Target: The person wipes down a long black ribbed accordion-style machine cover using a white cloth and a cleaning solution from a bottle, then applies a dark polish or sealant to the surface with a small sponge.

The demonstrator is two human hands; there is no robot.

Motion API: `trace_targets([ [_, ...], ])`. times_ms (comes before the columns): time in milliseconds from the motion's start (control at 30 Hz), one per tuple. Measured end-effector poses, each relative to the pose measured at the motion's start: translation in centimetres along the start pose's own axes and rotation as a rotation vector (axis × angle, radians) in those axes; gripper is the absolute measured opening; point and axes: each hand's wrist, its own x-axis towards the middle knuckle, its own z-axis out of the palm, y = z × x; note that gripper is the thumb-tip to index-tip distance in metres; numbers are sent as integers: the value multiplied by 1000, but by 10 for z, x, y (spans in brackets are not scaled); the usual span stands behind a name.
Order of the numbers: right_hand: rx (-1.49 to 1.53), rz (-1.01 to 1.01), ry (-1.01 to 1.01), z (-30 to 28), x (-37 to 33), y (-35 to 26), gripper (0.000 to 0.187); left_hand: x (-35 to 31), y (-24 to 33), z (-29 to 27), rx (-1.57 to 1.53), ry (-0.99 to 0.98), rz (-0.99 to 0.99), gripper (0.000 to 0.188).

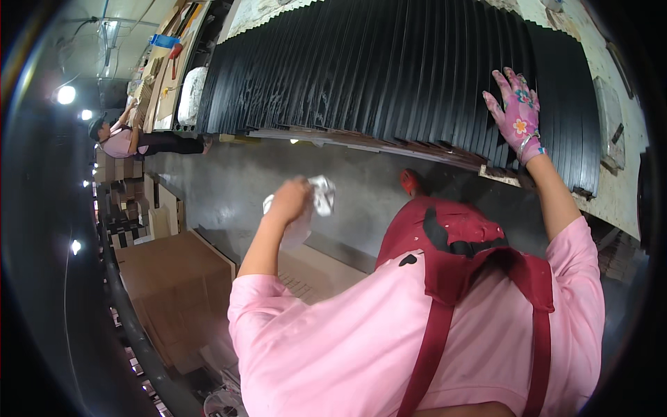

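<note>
My right hand point(518, 115), in a pink flowered glove, lies with fingers spread on a long row of black strips point(333, 76). The strips stand or lie side by side across the work table, their near ends forming an uneven edge. Over the floor, away from the table, my left hand point(292, 198) is bare and closed around a crumpled white cloth point(322, 195). Part of the cloth hangs below the hand, slightly blurred. More black strips point(563, 104) lie to the right of my gloved hand.
At the far left a person point(121, 139) stands by another bench point(170, 90) holding a red-handled tool. A large cardboard box point(174, 292) sits on the floor at lower left. Bare table surface point(629, 139) shows at the right, with a grey block point(610, 125) on it.
</note>
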Motion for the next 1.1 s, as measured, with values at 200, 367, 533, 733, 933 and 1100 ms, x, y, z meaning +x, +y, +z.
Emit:
trace_targets([
  [200, -17, 3, 9, 3, -3, 5, 59, 50, 69, -41, -142, 625, -70, 43],
  [367, -39, 3, -19, 1, -1, 0, 57, 28, 36, 63, -182, -99, -25, 29],
  [533, -32, -7, -2, 3, -2, 4, 57, 39, 45, 1, -341, 812, -228, 43],
  [733, -8, -6, 9, 3, -3, -1, 58, 41, 64, 50, -223, 260, -90, 45],
  [933, 3, -4, 17, 5, -4, 3, 58, 34, 54, 19, -296, 870, -329, 46],
  [1100, -5, -3, 14, 2, -4, 1, 58, 61, 73, 13, -123, 731, -289, 40],
])
